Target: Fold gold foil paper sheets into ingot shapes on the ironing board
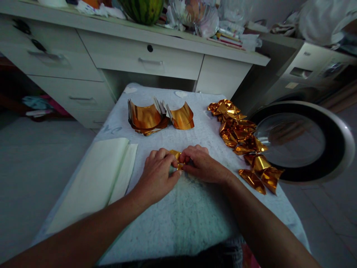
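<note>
A small piece of gold foil (175, 153) lies between my two hands at the middle of the cloth-covered table. My left hand (160, 171) pinches its left side, and my right hand (199, 162) pinches the right side, the fingertips of both nearly touching. Much of the foil is hidden by the fingers. Beyond them stand curled gold sheets in two stacks, a larger one (146, 116) and a smaller one (182, 116). Folded, crinkled gold foil pieces (237, 130) form a row along the right side.
White paper sheets (92, 178) lie on the left of the table (206, 212). Behind is a white drawer desk (119, 48) bearing a watermelon (143, 9), bags and books. A washing machine's open round door (301, 141) stands at the right edge.
</note>
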`<state>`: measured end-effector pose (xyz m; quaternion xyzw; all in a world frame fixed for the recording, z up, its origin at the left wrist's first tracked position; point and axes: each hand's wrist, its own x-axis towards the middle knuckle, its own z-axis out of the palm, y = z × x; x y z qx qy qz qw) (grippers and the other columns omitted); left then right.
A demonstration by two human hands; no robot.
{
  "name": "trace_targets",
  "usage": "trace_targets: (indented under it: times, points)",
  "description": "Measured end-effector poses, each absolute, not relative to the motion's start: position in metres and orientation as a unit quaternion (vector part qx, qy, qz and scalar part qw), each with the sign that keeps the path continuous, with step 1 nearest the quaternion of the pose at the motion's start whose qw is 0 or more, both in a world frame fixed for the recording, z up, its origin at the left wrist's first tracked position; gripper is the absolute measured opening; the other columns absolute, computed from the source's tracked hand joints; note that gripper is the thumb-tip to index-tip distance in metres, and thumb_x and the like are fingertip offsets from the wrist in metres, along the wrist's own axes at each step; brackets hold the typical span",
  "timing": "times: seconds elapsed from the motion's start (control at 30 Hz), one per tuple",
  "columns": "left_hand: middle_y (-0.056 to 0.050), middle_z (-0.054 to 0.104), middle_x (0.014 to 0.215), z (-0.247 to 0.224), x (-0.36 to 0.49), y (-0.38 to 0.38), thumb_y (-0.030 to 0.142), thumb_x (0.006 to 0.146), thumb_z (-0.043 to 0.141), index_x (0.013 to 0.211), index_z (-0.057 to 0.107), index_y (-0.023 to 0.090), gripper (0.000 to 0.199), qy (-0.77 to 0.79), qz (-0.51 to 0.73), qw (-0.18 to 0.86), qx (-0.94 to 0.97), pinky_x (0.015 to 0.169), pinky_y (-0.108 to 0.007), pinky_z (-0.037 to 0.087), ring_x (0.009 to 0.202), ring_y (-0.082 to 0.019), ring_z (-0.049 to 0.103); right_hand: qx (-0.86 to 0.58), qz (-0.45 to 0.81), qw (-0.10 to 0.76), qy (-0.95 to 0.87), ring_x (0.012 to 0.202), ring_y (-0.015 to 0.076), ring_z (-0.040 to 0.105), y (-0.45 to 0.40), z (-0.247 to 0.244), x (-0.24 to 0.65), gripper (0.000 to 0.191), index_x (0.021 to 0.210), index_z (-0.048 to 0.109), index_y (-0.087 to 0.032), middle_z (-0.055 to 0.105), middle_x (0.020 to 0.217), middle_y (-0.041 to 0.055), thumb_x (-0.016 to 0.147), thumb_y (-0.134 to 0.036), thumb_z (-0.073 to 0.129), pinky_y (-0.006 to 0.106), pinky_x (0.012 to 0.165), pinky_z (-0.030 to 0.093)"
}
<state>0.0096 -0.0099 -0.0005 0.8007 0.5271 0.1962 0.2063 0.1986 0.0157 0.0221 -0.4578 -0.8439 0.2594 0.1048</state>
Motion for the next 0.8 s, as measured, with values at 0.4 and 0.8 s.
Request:
trace_targets:
  times: [0.4, 0.8]
  points:
    - [-0.005, 0.055, 0.102, 0.0, 0.009, -0.0109, 0.019, 0.08, 0.06, 0.088, 0.057, 0.022, 0.009, 0.524, 0.203, 0.21, 0.8, 0.086, -0.044, 0.041, 0.1, -0.027, 0.047, -0.47, 0.247, 0.112, -0.84, 0.086, 0.018, 0.047, 0.0143, 0.0178, 0.1951, 0.006, 0.09, 0.061, -0.02, 0.059, 0.088, 0.0018, 0.087, -0.024, 0.062, 0.033, 0.082, 0.028]
    - [-0.005, 0.056, 0.103, -0.0004, 0.0086, -0.0097, 0.02, 0.08, 0.059, 0.092, 0.063, 0.023, 0.012, 0.527, 0.199, 0.217, 0.797, 0.089, -0.045, 0.042, 0.102, -0.027, 0.048, -0.473, 0.242, 0.112, -0.84, 0.086, 0.0188, 0.047, 0.013, 0.0184, 0.1948, 0.007, 0.092, 0.061, -0.02, 0.059, 0.087, 0.0021, 0.085, -0.019, 0.058, 0.034, 0.082, 0.029]
